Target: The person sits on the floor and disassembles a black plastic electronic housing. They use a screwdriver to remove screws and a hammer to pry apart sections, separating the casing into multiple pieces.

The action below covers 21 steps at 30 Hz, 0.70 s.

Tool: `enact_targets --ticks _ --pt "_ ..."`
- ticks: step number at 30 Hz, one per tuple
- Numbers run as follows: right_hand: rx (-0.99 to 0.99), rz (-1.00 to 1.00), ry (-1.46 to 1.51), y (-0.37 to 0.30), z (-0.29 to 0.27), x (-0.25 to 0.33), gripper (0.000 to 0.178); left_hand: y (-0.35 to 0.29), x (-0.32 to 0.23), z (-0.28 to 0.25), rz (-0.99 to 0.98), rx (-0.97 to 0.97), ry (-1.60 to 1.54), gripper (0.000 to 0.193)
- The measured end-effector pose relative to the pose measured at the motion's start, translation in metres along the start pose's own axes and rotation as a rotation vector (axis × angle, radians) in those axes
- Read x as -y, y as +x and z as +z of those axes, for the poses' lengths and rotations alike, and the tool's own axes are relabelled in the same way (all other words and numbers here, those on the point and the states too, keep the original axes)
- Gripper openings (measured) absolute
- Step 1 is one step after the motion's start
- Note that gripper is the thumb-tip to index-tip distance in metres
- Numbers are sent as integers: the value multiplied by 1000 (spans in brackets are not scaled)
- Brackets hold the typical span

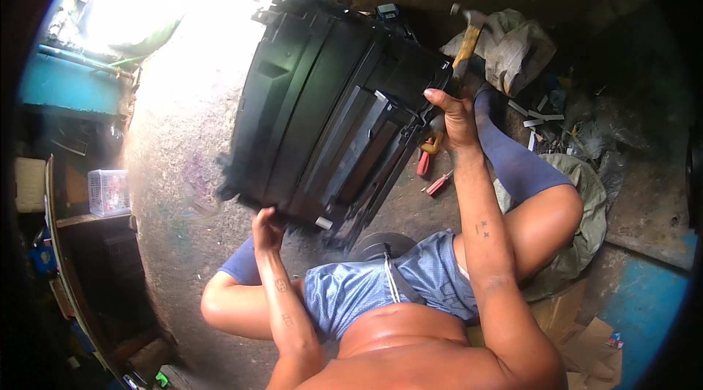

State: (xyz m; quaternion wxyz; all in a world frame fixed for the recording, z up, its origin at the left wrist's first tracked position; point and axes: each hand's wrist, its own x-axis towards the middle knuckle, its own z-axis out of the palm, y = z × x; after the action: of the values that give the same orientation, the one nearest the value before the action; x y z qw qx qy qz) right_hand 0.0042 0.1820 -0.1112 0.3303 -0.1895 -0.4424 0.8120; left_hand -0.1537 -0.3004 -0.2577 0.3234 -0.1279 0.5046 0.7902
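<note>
Head view: two-handed support of a black plastic casing [293, 119] above the bent legs [542, 232] of a seated person. We see the casing slanted ahead of the blue shorts [355, 284], its ribbed face toward us; whether its far end rests on the floor [176, 236] we cannot tell. The left hand [267, 232] is curled at the lower left edge, fingers partly hidden; the right hand [458, 123] grips the right edge, thumb along the rim. For a sound hold, we should share the load evenly between both hands, bear on the solid rim rather than on the projecting tabs, and turn the piece slowly lest a corner catch. We should also mind the hammer [466, 46], just beyond the right hand, and the screwdriver [438, 184] lying by the right leg; either could scrape a carelessly lowered casing.
</note>
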Motion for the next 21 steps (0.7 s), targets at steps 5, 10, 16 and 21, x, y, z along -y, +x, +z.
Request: enact_targets --ticks 5,10,16,21 --pt "81 -12 -63 2 11 19 34 86 90 19 -283 336 -436 10" --pt "100 -93 -273 -2 7 25 46 125 153 70 -339 22 -417 19" --pt "139 -81 -249 -6 10 -2 50 97 137 106 -277 -221 -298 39" --pt "336 -39 -131 -17 20 -32 55 -45 20 199 -380 876 1082 52"
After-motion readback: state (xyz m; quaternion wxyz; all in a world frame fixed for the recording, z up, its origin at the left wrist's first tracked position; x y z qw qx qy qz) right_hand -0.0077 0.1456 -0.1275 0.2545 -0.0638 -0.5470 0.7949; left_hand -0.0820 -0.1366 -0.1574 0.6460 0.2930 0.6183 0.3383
